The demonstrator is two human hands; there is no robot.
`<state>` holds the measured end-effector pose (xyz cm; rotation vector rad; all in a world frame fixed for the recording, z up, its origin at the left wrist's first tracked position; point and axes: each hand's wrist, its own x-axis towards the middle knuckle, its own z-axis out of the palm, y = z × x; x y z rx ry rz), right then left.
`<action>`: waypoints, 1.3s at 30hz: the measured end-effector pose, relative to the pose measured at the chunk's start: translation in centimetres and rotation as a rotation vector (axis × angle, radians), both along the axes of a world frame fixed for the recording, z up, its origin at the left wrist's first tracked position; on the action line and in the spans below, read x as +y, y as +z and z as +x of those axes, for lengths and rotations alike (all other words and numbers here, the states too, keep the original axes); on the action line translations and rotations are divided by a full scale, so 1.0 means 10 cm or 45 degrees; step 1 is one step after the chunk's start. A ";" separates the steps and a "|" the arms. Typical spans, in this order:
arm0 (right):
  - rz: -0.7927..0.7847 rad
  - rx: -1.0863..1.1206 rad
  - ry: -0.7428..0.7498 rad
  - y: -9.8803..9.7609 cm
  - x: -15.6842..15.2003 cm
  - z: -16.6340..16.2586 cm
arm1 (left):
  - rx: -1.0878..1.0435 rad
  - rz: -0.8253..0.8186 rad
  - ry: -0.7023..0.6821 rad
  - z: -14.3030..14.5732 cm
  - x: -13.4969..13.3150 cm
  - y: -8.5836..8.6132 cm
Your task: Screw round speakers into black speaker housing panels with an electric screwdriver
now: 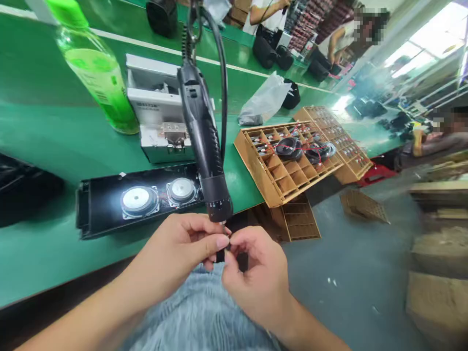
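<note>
A black electric screwdriver (204, 141) hangs tip-down from above in the middle of the view. Its thin metal bit (224, 227) runs down between my fingertips. My left hand (186, 246) is closed, with thumb and fingers pinched at the bit's lower end. From the right, my right hand (258, 273) meets it, thumb and forefinger pinched on a tiny dark piece too small to name. Left of the screwdriver, a long black speaker panel (106, 200) lies on the green bench, with two round speakers (138, 200) set in it.
A green drink bottle (98, 78) and a grey-white metal device (157, 105) stand behind the panel. To the right, a compartmented cardboard box (268, 187) with wired speakers overhangs the bench edge. A plastic bag (265, 100) lies beyond. Other people work across the bench.
</note>
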<state>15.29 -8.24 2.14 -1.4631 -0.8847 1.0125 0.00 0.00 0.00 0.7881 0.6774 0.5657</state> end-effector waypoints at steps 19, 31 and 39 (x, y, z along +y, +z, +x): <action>-0.223 1.201 0.487 -0.32 0.04 0.11 | -0.062 -0.037 -0.180 -0.15 0.06 0.11; -0.155 1.334 0.434 -0.32 0.04 -0.07 | -0.123 -0.053 -0.138 -0.23 0.07 0.16; -0.166 1.270 0.465 -0.27 0.05 -0.06 | -0.040 -0.068 -0.141 -0.29 0.05 0.16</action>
